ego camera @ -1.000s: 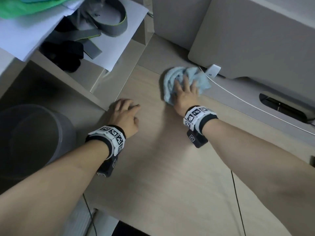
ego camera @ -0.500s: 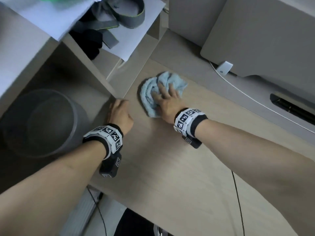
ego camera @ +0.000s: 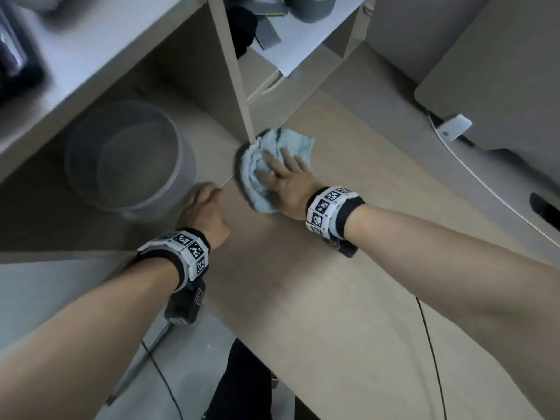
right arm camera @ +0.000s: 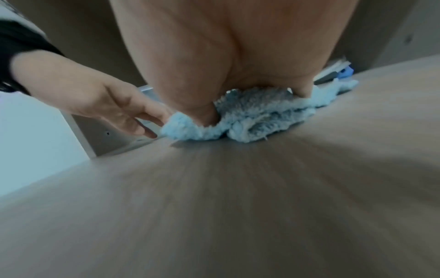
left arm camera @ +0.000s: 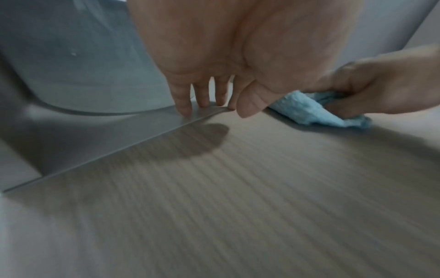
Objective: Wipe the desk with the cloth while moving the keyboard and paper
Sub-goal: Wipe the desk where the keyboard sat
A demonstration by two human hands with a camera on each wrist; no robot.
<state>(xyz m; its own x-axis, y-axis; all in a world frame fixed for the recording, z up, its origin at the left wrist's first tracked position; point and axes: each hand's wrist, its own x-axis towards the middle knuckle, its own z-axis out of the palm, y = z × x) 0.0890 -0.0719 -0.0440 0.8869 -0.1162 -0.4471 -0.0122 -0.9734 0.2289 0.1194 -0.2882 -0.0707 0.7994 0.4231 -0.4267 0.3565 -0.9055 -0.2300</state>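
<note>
A crumpled light blue cloth [ego camera: 285,142] [left arm camera: 307,111] [right arm camera: 250,120] lies on the pale wood desk [ego camera: 333,283] at its far left edge, against the foot of a shelf upright. My right hand [ego camera: 280,169] [left arm camera: 381,84] presses flat on the cloth with spread fingers. My left hand [ego camera: 203,204] [right arm camera: 114,105] sits just left of it, and its straight fingertips [left arm camera: 188,107] touch the desk's left edge and hold nothing. No keyboard is in view.
A grey round bin [ego camera: 127,159] [left arm camera: 83,65] stands below the desk's left edge. Shelf upright [ego camera: 239,80] rises behind the cloth, with white paper [ego camera: 303,40] and dark straps on the shelf. A white cable [ego camera: 485,183] and a grey monitor back [ego camera: 500,86] are at right.
My right hand has slid the cloth left across the desk, from near the white cable to the left edge. My left hand has shifted onto that edge.
</note>
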